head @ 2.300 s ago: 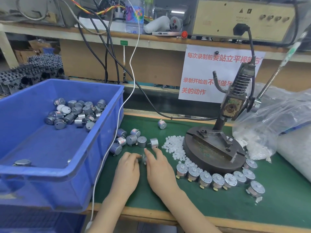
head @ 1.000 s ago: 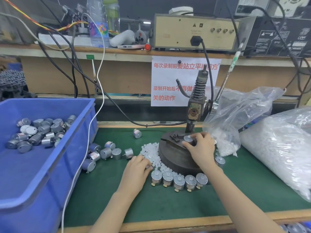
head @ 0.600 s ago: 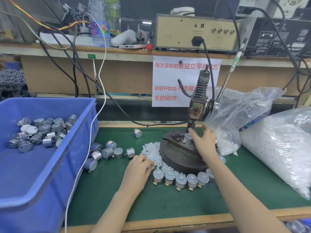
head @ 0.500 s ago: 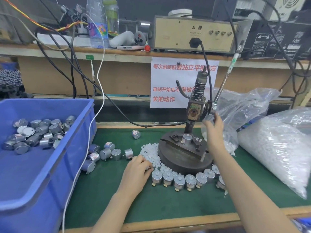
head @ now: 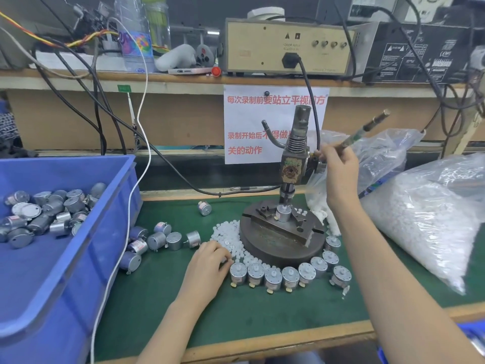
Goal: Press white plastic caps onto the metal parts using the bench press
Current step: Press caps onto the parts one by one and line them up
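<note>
Right now my right hand (head: 338,166) is closed around the press lever (head: 367,127), gripping it low, near the pivot, with the rod slanting up and to the right past the fingers. I hold it there because one metal part (head: 283,213) sits upright in the fixture on the round base (head: 278,248), directly under the ram (head: 286,195), which stands just above or on its top; I cannot tell if they touch, nor whether a cap sits between them.

My left hand (head: 207,266) rests on the green mat (head: 236,311), fingers curled down at the near edge of the loose cap pile (head: 228,235). I cannot tell whether a cap is pinched between them. I judge it waits there so the next cap is ready as soon as the press comes up.

Eight parts (head: 290,278) stand shaft-up in an arc touching the base's near rim, with a ninth (head: 340,277) just outside the arc's right end; I take these for the finished row, kept close for easy setting down. Left of the pile I count about seven parts (head: 157,241) lying on their sides beside the blue bin (head: 65,258), and one more (head: 204,208) alone further back. The bin holds a heap of parts, roughly twenty, too overlapped to count exactly. Two clear bags (head: 430,214) of caps lie at right. The caps in the pile are too many to count.
</note>
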